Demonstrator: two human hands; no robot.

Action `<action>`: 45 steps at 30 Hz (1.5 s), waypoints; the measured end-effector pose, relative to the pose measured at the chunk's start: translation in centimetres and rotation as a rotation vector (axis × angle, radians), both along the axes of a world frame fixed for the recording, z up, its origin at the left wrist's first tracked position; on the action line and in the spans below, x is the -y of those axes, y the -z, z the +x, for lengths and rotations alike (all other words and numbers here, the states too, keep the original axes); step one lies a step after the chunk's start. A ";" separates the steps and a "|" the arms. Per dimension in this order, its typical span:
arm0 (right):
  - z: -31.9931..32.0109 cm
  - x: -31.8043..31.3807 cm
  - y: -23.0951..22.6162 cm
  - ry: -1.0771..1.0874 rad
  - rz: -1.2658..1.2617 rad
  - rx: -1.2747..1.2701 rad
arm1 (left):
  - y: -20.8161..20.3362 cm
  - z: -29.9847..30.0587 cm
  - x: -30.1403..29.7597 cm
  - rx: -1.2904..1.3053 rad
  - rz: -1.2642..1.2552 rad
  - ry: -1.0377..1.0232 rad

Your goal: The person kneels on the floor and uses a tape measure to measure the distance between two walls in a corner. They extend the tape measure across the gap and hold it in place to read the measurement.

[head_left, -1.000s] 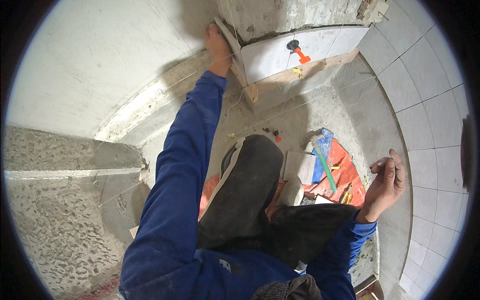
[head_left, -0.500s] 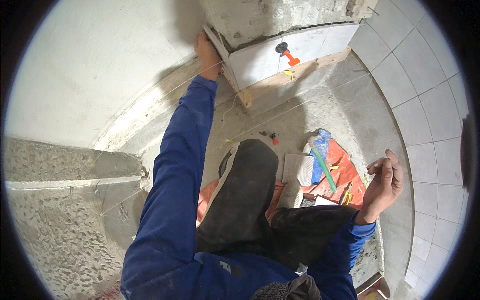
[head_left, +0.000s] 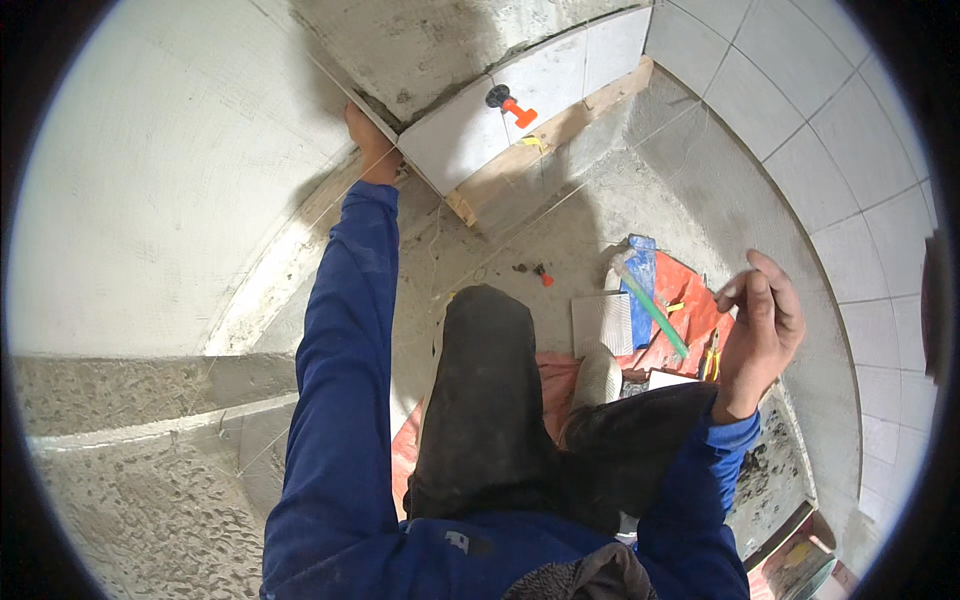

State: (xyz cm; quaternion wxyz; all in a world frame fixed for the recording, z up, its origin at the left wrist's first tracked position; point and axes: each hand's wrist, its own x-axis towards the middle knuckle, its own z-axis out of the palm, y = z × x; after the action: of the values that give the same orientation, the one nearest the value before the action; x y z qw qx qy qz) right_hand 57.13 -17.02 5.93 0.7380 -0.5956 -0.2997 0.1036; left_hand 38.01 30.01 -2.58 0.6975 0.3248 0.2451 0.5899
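Observation:
My left hand (head_left: 372, 145) is at the outer side of a white tile (head_left: 350, 90), which shows nearly edge-on at the left end of the low ledge. The hand bears on this tile and its fingertips are mostly hidden. Around the corner, a row of white tiles (head_left: 455, 140) covers the ledge front. A black round tile leveler with a red T-shaped handle (head_left: 512, 106) sits over one joint there. Away to the right, my right hand (head_left: 760, 335) is raised with loosely bent fingers apart, and nothing shows in it.
A wooden batten (head_left: 570, 122) runs under the tile row, and thin strings cross the area. Near my knees lie a red sheet (head_left: 690, 290), a green-handled tool (head_left: 655, 315), a notched trowel (head_left: 600, 322), pliers (head_left: 711, 360) and a small red-and-black piece (head_left: 544, 276). Tiled wall (head_left: 840, 190) stands at right.
The tile at my left hand stood slightly off the ledge's end and now sits closer to it. The view has shifted. My right hand stays raised, its fingers slightly more bent.

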 end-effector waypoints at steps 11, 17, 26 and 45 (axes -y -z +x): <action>-0.8 2.3 -2.0 -0.014 -0.004 -0.023 | -0.7 -2.5 6.5 -0.397 0.292 -0.263; 1.5 6.2 -1.8 -0.005 0.039 -0.043 | -3.5 -1.1 11.9 -0.444 0.162 -0.108; 3.4 8.1 -2.4 -0.082 0.125 -0.111 | -3.6 1.3 12.2 -0.433 0.154 -0.085; 0.1 8.0 -3.8 -0.144 0.112 -0.162 | -6.2 -7.9 20.2 -1.082 0.116 -0.026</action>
State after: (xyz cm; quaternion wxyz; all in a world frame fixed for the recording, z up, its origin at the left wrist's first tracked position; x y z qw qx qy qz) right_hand 57.21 -25.00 9.71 0.7825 -0.5202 -0.2864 0.1870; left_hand 30.07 9.79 3.64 0.4453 0.6170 0.5402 0.3594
